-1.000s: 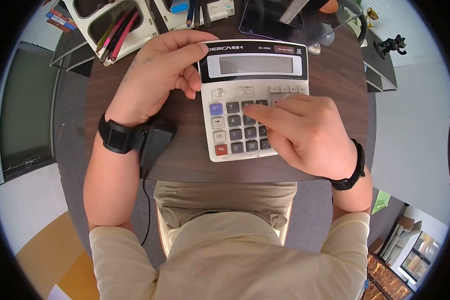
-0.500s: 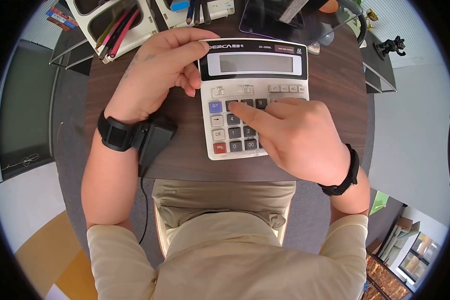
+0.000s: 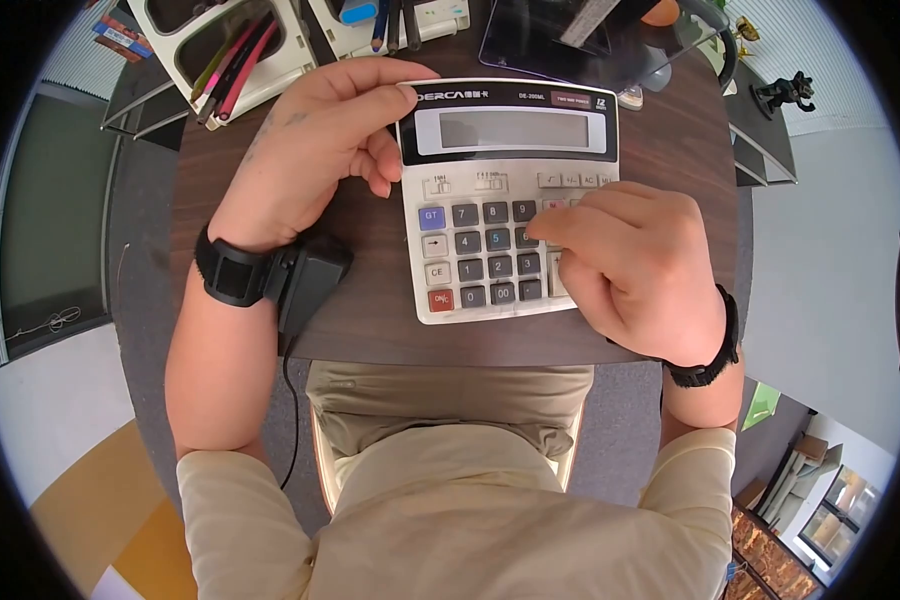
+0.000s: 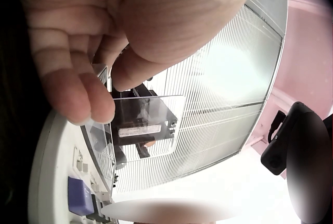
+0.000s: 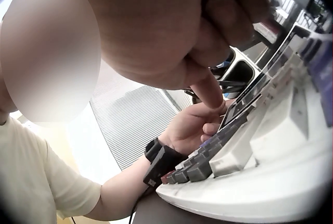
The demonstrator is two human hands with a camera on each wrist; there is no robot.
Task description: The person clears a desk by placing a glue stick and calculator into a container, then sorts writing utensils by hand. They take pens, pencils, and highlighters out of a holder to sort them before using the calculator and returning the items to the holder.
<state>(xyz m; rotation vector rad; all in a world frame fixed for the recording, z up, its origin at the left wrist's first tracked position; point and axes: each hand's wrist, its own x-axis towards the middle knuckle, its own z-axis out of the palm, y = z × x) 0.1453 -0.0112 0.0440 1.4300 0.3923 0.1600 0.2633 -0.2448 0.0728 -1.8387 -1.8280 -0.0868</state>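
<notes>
A white desk calculator [image 3: 518,165] with a black-framed display stands on the dark wooden table, its far end raised. At its top left corner my left hand [image 3: 310,145] pinches the black frame, thumb in front and index finger along the top edge. The other fingers curl beside the casing, close to it in the left wrist view. My right hand [image 3: 645,265] is over the keypad's right side, index finger pointing and the rest folded in. That fingertip [image 3: 538,226] overlaps the 6 key. Several right-side keys are hidden beneath this hand. The GT key [image 4: 79,197] is blue.
White organizers [image 3: 300,75] with pens stand at the back left. A dark tablet-like panel [image 3: 515,45] and a transparent sheet [image 4: 171,109] are beyond the calculator. A black device [image 3: 315,280] with a cable is attached at my left wrist strap.
My right index finger has gone from around the 8 key left to the 7 key, then right and nearer me to the 6 key. The left hand keeps its hold.
</notes>
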